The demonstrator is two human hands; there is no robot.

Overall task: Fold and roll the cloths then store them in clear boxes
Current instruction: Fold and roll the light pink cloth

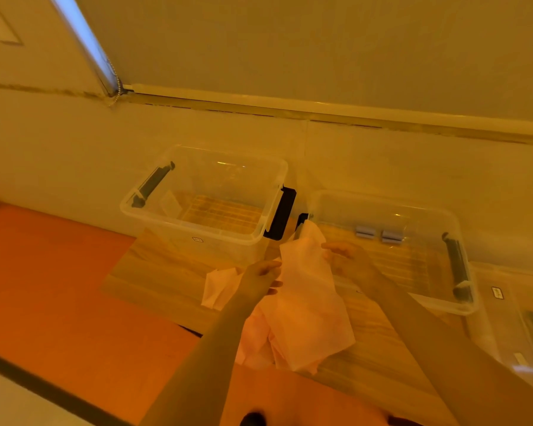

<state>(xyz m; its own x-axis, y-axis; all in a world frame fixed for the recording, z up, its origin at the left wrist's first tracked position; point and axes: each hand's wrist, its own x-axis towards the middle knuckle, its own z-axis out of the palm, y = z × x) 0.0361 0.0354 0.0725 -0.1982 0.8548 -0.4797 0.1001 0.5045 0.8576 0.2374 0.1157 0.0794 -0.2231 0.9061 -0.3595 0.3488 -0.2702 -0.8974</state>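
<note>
Between two clear boxes (203, 195), both hands (260, 279) pinching a raised pink cloth (308, 302), grey rolls (379, 234) behind.

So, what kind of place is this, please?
Probably a room in a home: two clear plastic storage boxes sit on a wooden board over an orange mat, below a window blind.

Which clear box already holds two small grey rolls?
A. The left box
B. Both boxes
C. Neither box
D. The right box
D: two grey rolls lie side by side near the far wall of the right box, while the left box shows only its ribbed bottom and a label.
</note>
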